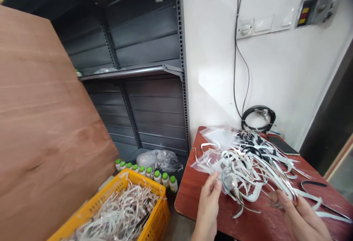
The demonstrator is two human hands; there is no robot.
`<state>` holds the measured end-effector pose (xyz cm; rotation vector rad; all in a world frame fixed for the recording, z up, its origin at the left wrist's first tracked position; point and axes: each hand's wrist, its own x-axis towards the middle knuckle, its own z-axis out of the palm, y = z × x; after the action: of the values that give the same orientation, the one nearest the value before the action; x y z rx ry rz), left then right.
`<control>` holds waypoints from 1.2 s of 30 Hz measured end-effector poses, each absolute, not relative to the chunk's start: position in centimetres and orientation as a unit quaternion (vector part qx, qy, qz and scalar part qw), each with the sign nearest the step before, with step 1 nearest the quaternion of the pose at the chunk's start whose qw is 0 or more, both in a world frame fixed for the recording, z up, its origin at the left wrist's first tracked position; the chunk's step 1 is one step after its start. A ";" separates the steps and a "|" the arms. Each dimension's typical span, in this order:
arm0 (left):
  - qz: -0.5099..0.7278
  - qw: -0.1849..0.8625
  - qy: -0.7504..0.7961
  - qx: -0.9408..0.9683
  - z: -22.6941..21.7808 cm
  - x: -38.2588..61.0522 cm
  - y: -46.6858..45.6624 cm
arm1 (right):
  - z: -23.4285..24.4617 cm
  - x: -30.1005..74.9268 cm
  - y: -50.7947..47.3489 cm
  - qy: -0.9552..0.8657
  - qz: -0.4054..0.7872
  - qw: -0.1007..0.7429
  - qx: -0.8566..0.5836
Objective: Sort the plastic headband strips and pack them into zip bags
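Observation:
On a red-brown table (198, 197) lies a tangled heap of white and black curved bands (253, 167) mixed with clear plastic bags (217, 138). My left hand (209, 197) is at the heap's near left edge, its fingers pinched on a clear bag with a band inside. My right hand (296, 211) is at the heap's near right side, fingers curled around one of the white bands. Several loose black and white bands (314, 185) lie to the right of the heap.
A yellow crate (154, 211) full of white bands stands on the floor at lower left. Behind it stand several green-capped bottles (150, 173) and a crumpled bag (160, 160). A large wooden board (41, 123) leans at left before grey shelving (143, 71). A coiled cable (259, 117) and a phone (282, 145) sit by the wall.

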<state>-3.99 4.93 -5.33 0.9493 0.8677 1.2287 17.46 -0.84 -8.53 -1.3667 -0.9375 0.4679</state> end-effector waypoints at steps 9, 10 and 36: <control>0.593 0.659 0.306 0.345 -5.0 -9.2 6.4 | -8.9 17.5 -1.9 -0.370 0.357 0.701 -0.494; 0.577 0.671 0.297 0.358 -4.7 -10.6 6.3 | -8.8 17.3 -2.0 -0.366 0.366 0.705 -0.485; 0.186 0.090 0.620 0.757 -6.4 -10.3 4.9 | -7.5 8.4 0.0 -0.235 0.581 0.712 -0.316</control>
<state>-10.26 4.94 -6.41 2.2491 1.8444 0.5529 8.45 0.00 -7.53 -0.7012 -0.5201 1.2881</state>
